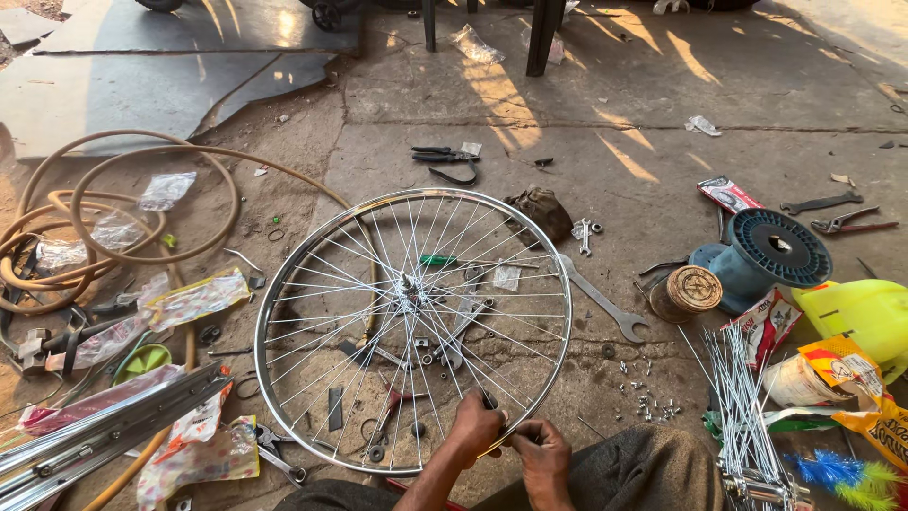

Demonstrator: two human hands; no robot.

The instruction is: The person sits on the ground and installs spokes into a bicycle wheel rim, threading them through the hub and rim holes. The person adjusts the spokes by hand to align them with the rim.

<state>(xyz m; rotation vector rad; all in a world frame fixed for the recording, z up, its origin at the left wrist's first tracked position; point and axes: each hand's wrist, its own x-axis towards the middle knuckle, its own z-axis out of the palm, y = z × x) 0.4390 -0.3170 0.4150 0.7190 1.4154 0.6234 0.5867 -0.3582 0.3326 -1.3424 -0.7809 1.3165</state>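
Spokes already fill the bicycle wheel [413,326], which lies flat on the concrete floor [586,123] just before the person's knees. At its near rim both hands meet: the left hand [476,426] is curled shut around a spoke by the rim, the right hand [542,456] pinched closed beside it, on what I cannot tell. By my judgement lacing looks done, tightening under way. Loose nipples [647,405] lie right of the rim, a long spanner [605,301] and spare spokes [738,397] beyond.
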